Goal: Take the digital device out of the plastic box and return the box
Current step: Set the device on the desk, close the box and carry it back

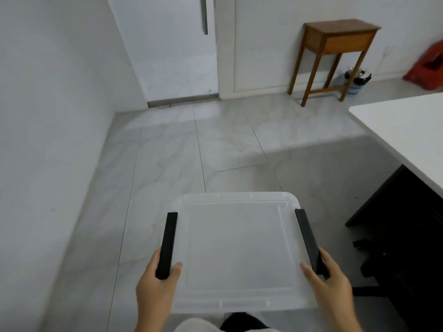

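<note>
Tiled floor (167,152) lies open ahead; each hand (155,291) (332,288) clasps the lidded plastic box (239,248).

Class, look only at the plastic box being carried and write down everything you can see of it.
The plastic box is a translucent, whitish, squarish container with rounded corners, seen from above with its ribbed lid shut. A long black latch handle runs along each side. It is held level in the air above the tiled floor: the left hand grips the left side, thumb on the lid, and the right hand grips the right side likewise. Its contents cannot be made out through the lid.
</note>
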The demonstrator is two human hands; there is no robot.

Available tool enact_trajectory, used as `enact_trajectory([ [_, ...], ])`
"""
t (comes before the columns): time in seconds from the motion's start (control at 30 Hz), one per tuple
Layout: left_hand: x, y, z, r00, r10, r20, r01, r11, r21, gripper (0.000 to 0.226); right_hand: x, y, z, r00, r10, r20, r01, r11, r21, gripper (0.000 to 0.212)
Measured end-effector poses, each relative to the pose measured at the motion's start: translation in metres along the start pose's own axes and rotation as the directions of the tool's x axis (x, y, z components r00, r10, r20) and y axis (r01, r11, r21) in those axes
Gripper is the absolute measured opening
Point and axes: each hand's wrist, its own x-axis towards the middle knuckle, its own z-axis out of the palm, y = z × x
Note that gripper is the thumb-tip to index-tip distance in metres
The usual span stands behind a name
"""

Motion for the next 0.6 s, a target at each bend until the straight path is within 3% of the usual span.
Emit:
enact_trajectory([
  [0.23,0.154,0.074,0.074,0.999,-0.047,-0.003,0.047,0.997,0.060,0.048,0.155,-0.084,0.064,0.999,0.033,0.044,-0.033,0.999,0.002,0.054],
  [0.4,0.294,0.127,0.133,0.998,-0.062,-0.005,0.062,0.996,0.069,0.052,0.282,-0.142,0.128,0.998,0.065,-0.018,-0.065,0.998,0.005,0.051],
  [0.6,0.465,0.226,0.209,0.996,-0.001,0.092,-0.007,0.996,0.085,0.052,0.429,-0.227,0.182,0.988,0.083,-0.131,-0.080,0.996,0.030,0.052],
])
